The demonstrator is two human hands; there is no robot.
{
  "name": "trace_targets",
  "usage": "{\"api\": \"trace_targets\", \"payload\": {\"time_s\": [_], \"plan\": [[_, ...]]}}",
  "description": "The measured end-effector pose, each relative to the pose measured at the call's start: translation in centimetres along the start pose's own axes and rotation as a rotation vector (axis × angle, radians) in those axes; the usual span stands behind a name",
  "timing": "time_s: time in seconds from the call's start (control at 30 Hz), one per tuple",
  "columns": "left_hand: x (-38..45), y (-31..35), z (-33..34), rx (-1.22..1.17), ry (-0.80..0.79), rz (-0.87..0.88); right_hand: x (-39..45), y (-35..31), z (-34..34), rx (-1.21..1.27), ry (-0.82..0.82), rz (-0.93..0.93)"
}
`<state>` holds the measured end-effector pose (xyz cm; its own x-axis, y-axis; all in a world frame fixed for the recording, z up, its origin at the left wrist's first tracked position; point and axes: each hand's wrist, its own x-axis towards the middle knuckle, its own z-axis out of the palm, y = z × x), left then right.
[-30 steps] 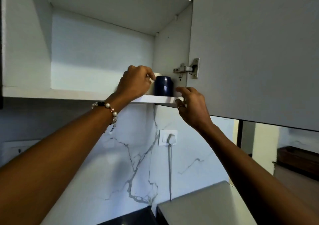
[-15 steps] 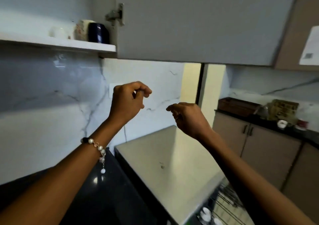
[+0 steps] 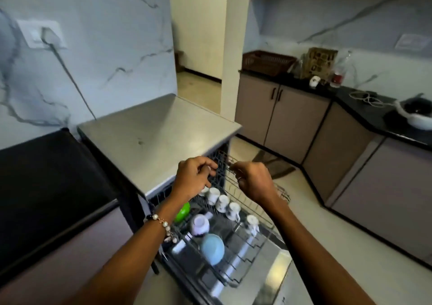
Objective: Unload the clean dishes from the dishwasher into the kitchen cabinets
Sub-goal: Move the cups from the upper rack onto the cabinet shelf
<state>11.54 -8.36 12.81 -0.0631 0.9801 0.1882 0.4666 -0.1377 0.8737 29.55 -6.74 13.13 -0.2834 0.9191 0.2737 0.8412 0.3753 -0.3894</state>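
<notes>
Judging by the rack (image 3: 233,253), much is left: a row of white cups (image 3: 224,203), a pale blue bowl (image 3: 212,248), a green item (image 3: 182,211) and an upturned cup (image 3: 199,224) are seen inside the open dishwasher (image 3: 278,269). Both hands are held above it, empty; the left hand (image 3: 192,179) is loosely curled, the right hand (image 3: 253,180) half-closed, nothing pinched. A steel-grey countertop (image 3: 149,138) is seen above the machine, marble-patterned wall (image 3: 105,47) behind, brown cabinets (image 3: 289,122) across the room.
</notes>
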Motion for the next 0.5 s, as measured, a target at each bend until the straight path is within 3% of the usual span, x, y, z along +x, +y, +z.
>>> {"api": "trace_targets", "payload": {"time_s": [0.23,0.5], "plan": [[-1.5,-6.6,9.0,0.079,-0.084,-0.212,-5.5,9.4,5.4,0.185,-0.058,0.371],[2.7,-16.7,15.5,0.388,-0.221,-0.386,-5.4,16.6,13.6,0.237,-0.173,0.708]]}}
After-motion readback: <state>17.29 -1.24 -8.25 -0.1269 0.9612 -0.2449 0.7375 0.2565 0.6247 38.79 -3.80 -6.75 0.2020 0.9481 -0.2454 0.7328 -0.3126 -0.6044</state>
